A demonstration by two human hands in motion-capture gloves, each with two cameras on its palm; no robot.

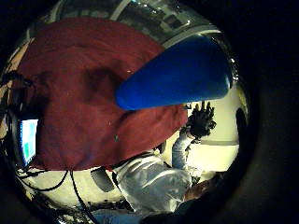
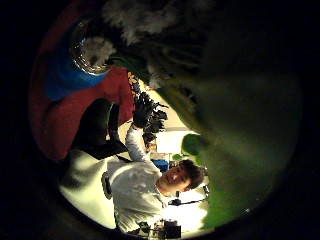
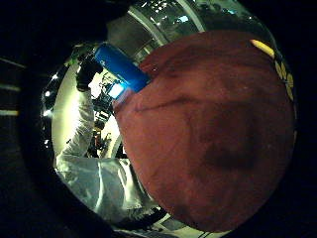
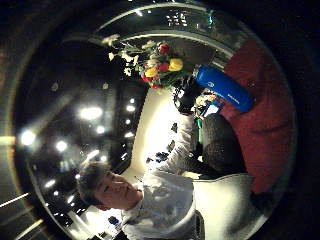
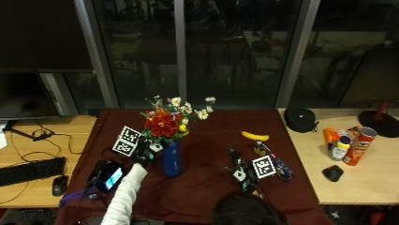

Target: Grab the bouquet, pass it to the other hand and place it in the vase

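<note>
While I'm watching the outside view, my left hand (image 5: 144, 153) grips the bouquet (image 5: 167, 123), stems down in the blue vase (image 5: 172, 160) on the red cloth (image 5: 212, 187). My right hand (image 5: 243, 174) hovers over the cloth. In the left little-finger palm view, the right hand's fingers (image 1: 202, 117) are spread, holding nothing.

bouquet (image 5: 167, 121): you see red blooms packed at the centre, with yellow ones and white daisies spraying upward; it stands upright with its stems in the vase.
vase (image 5: 171, 160): you find it blue, tall, upright on the dark red cloth.
</note>
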